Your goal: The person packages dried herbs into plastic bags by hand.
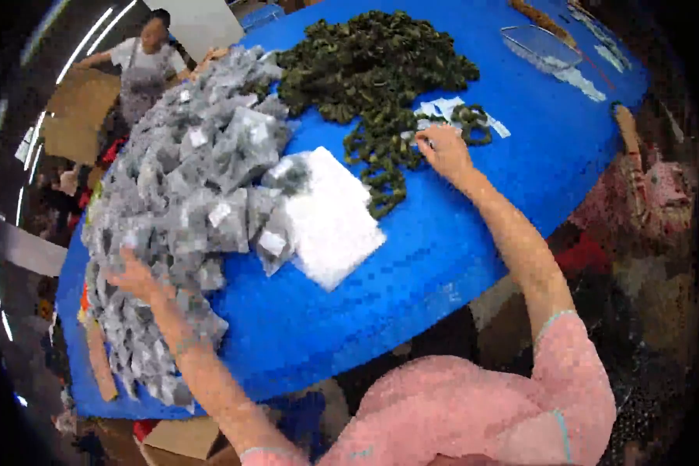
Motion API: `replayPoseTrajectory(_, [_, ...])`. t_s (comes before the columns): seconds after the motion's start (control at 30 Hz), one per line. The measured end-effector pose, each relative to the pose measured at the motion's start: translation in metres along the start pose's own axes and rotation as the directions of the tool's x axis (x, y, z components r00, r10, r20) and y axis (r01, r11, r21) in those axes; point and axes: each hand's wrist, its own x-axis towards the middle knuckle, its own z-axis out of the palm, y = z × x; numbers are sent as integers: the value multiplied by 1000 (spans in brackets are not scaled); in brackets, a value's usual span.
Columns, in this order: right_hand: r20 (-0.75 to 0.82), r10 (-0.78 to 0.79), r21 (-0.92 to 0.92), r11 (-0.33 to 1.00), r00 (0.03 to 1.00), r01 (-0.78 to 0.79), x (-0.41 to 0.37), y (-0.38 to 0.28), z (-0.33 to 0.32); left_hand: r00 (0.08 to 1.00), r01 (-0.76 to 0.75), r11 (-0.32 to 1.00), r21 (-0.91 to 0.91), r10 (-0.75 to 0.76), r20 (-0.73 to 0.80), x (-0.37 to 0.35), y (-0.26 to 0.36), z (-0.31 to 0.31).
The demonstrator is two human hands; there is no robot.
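Observation:
My left hand [136, 278] is over the near left part of a big heap of small grey plastic packets [186, 186], its fingers stretched out and blurred. Many packets bear a white label. My right hand [445, 149] is closed, thumb and fingers together, at the edge of some dark green ring-shaped pieces [384, 147]. What it pinches is too small to make out. White paper slips [440, 107] lie just beyond it. Between my hands rests a stack of white sheets or flat bags [330, 221], with one filled clear packet [287, 175] on its upper left corner.
A large mound of dark green pieces [373, 62] lies at the back of the blue table [318, 334]. A wire basket [540, 48] sits at far right. One person [149, 66] stands at the far left; another person's arm [629, 132] reaches the right edge. A cardboard box [182, 437] is below.

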Motion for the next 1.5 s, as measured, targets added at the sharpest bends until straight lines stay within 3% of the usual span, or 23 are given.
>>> replayPoseTrajectory(0.07, [-6,70,-42,997,997,-71,11,11,1,991,79,987,141,-62,-122,19,-16,-5])
replayPoseTrajectory(0.13, [-14,200,-123,972,980,-200,25,27,2,989,144,968,208,-146,-4,88,-121,-5])
replayPoseTrajectory(0.17, [-22,261,-163,952,965,-261,31,35,2,978,171,882,439,-206,34,108,-160,-2])
replayPoseTrajectory(0.23, [-47,196,-144,969,979,-201,41,53,9,942,303,761,574,-331,-57,82,-102,-15])
replayPoseTrajectory(0.27, [-71,130,-125,982,989,-138,46,62,13,941,304,762,572,-334,-55,76,-102,-13])
replayPoseTrajectory(0.33, [-117,2,-91,996,993,-13,49,76,20,973,229,854,467,-204,-106,67,-102,-9])
replayPoseTrajectory(0.53, [60,73,-112,991,995,-66,48,54,-7,997,48,858,512,-76,34,33,-95,1])
replayPoseTrajectory(0.7, [113,-107,-187,974,988,127,28,61,1,998,-55,821,568,53,20,1,-94,-3])
replayPoseTrajectory(0.87, [195,22,-136,991,981,5,6,46,-21,959,-282,848,448,266,100,-54,-48,-35])
replayPoseTrajectory(0.93, [359,206,-78,979,910,-190,9,40,-36,966,-259,894,366,242,92,-76,-40,-51])
replayPoseTrajectory(1.0, [520,354,-54,922,777,-384,11,37,-43,972,-233,931,282,217,85,-98,-30,-62])
replayPoseTrajectory(1.03, [521,353,-53,922,777,-384,12,38,-40,972,-233,930,283,217,85,-108,-22,-66])
replayPoseTrajectory(1.17, [444,266,336,836,855,-434,18,51,-15,925,-322,932,165,273,264,-154,8,-83])
replayPoseTrajectory(1.2, [445,263,338,836,856,-432,18,50,-10,926,-322,932,167,273,261,-165,14,-85])
replayPoseTrajectory(1.33, [77,64,99,993,995,-72,12,31,6,875,-235,972,-25,222,431,-206,46,-72])
replayPoseTrajectory(1.43, [132,-4,59,998,991,-4,0,20,8,849,-251,964,-86,262,459,-227,62,-56])
replayPoseTrajectory(1.5, [195,-75,34,997,978,70,-5,10,13,676,-234,940,-249,341,654,-238,75,-43])
